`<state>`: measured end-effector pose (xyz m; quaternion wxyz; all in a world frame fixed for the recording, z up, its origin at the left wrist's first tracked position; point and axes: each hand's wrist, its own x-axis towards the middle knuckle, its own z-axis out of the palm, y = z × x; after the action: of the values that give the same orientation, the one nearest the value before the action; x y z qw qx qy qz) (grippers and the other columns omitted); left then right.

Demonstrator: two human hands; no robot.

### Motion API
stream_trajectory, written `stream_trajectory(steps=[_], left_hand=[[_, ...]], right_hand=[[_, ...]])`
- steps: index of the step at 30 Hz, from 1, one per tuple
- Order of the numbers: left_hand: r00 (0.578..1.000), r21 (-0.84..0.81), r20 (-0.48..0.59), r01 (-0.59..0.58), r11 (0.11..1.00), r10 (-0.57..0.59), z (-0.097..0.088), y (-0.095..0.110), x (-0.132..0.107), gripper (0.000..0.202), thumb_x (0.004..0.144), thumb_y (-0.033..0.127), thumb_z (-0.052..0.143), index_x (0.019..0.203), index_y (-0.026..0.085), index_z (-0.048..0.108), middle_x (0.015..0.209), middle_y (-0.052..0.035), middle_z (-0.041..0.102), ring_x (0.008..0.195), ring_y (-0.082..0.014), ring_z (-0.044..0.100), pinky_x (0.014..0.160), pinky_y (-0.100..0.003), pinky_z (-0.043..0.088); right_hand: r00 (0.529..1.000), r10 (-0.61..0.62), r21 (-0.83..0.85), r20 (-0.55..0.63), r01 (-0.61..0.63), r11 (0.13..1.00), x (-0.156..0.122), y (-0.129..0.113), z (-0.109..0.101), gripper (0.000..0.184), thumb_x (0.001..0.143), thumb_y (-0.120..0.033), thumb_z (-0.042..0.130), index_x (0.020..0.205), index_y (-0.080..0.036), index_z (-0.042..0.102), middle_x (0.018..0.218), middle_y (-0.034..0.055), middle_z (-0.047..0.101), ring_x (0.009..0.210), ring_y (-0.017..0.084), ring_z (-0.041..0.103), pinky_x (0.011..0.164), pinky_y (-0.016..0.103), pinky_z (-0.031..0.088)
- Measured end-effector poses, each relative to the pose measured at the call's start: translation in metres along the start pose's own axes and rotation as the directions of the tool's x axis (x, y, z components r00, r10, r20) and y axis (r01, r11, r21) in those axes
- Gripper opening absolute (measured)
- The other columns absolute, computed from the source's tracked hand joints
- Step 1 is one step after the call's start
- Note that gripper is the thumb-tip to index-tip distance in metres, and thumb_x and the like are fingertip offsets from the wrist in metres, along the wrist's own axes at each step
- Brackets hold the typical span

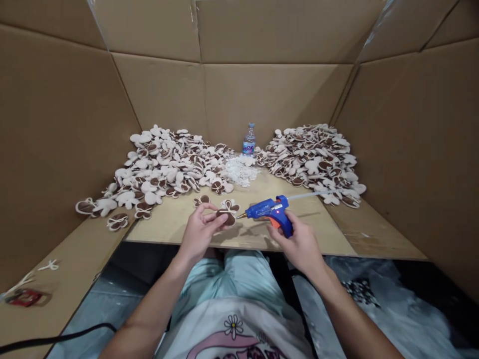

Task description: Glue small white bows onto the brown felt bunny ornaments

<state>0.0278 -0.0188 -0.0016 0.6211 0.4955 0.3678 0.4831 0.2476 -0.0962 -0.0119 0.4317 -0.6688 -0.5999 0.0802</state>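
Between the thumb and fingers of my left hand is a brown and white felt bunny-shaped piece with a pale string bow across it. My right hand is wrapped around the handle of a blue hot glue gun with an orange trigger and a small red light. Its metal nozzle points left, close to the felt piece's right edge; whether they touch I cannot tell. A clear glue stick sticks out of the gun's back. Just behind my left fingers lies another brown felt piece on the cardboard.
Heaps of similar felt pieces stand at the left and right. Between them are a water bottle and a pile of small white bits. Cardboard walls enclose the work surface. A red object and a black cable are at lower left.
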Motion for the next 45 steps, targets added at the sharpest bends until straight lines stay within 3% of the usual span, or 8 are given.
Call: stream_trajectory(steps=[4, 11, 21, 45], left_hand=[[1.0, -0.098, -0.01, -0.013, 0.995, 0.012, 0.005, 0.001, -0.005, 0.04, 0.066, 0.02, 0.083, 0.082, 0.02, 0.047, 0.073, 0.0008, 0.073, 0.069, -0.0134, 0.07, 0.071, -0.029, 0.06], [0.997, -0.103, -0.055, -0.061, 0.993, 0.056, 0.008, 0.001, -0.01, 0.029, 0.067, 0.021, 0.083, 0.07, 0.017, 0.054, 0.07, 0.0035, 0.066, 0.073, -0.0139, 0.07, 0.074, -0.03, 0.062], [0.993, -0.073, -0.064, -0.103, 0.992, 0.098, 0.01, 0.0, -0.014, 0.026, 0.068, 0.021, 0.081, 0.069, 0.017, 0.055, 0.067, 0.0044, 0.061, 0.067, -0.0125, 0.066, 0.069, -0.029, 0.062], [0.995, -0.129, -0.051, -0.088, 0.988, 0.082, 0.011, 0.004, -0.017, 0.026, 0.068, 0.022, 0.081, 0.069, 0.018, 0.055, 0.068, 0.0052, 0.056, 0.068, -0.0126, 0.062, 0.075, -0.036, 0.063]], right_hand=[[0.999, -0.032, 0.011, -0.016, 0.032, 0.999, -0.002, -0.005, 0.0, 0.024, 0.08, -0.038, 0.062, 0.088, -0.016, 0.063, 0.054, -0.0032, 0.059, 0.043, 0.012, 0.049, 0.047, 0.022, 0.038], [0.998, -0.04, 0.034, -0.046, 0.042, 0.999, -0.007, -0.005, 0.003, 0.027, 0.08, -0.038, 0.063, 0.095, -0.015, 0.064, 0.056, -0.0026, 0.062, 0.046, 0.013, 0.054, 0.049, 0.021, 0.041], [0.993, -0.09, 0.002, -0.081, 0.091, 0.996, -0.007, -0.003, 0.007, 0.028, 0.082, -0.038, 0.062, 0.094, -0.014, 0.065, 0.056, -0.0022, 0.061, 0.045, 0.012, 0.052, 0.048, 0.021, 0.041], [0.969, -0.188, -0.095, -0.158, 0.175, 0.98, -0.009, -0.007, 0.004, 0.026, 0.085, -0.037, 0.057, 0.09, -0.013, 0.066, 0.055, -0.0009, 0.058, 0.043, 0.011, 0.043, 0.045, 0.022, 0.037]])
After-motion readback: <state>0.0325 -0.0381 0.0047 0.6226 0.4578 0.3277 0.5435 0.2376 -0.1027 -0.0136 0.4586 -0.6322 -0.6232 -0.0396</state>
